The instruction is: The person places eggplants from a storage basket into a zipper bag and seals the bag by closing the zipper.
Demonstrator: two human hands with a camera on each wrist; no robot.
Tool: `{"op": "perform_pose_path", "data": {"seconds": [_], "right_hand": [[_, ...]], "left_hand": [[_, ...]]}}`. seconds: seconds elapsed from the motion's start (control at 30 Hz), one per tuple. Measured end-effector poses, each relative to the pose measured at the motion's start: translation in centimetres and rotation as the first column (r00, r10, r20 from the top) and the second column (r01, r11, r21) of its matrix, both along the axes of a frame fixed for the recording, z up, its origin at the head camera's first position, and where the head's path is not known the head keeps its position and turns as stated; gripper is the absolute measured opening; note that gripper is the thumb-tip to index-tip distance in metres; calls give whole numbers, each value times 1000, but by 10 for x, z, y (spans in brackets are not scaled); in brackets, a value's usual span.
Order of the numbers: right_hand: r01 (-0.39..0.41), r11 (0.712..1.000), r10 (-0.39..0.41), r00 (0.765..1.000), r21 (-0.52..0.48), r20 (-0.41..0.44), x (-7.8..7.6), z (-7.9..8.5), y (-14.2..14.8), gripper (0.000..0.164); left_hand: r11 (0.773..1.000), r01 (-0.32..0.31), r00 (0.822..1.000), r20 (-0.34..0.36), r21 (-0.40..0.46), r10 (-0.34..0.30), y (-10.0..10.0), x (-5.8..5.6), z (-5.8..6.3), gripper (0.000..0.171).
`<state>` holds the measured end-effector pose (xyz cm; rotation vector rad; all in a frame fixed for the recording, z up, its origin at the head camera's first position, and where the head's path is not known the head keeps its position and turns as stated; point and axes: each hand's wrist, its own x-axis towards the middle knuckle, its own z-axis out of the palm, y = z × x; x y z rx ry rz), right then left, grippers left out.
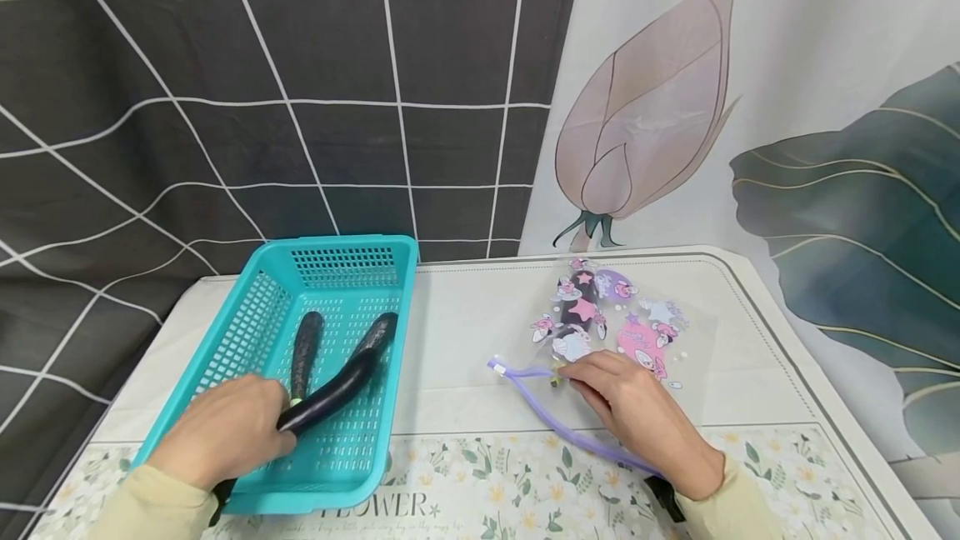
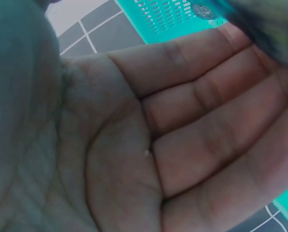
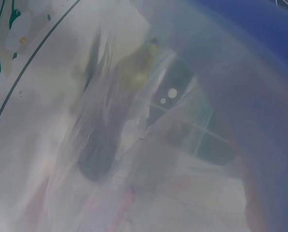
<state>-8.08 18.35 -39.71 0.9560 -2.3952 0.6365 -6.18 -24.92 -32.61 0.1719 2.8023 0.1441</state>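
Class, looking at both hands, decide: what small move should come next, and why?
Probably, the left hand should lift the long, glossy, dark eggplant out of the rectangular teal plastic basket toward the clear printed plastic bag: it grips the near end, while the right hand is at the bag, where a dark, elongated item shows through the plastic.

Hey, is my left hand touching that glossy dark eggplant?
Touching. The head view shows it plainly: the left hand grips the near end of the glossy eggplant.
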Motion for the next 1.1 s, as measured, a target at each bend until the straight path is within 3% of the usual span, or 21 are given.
{"op": "perform_pose_path", "data": {"seconds": [1.1], "right_hand": [[2,1000,-2,1000,4,10,0,2,1,28]], "left_hand": [[1000,24,998,-55,5,-24,1,9,14,23]]}}
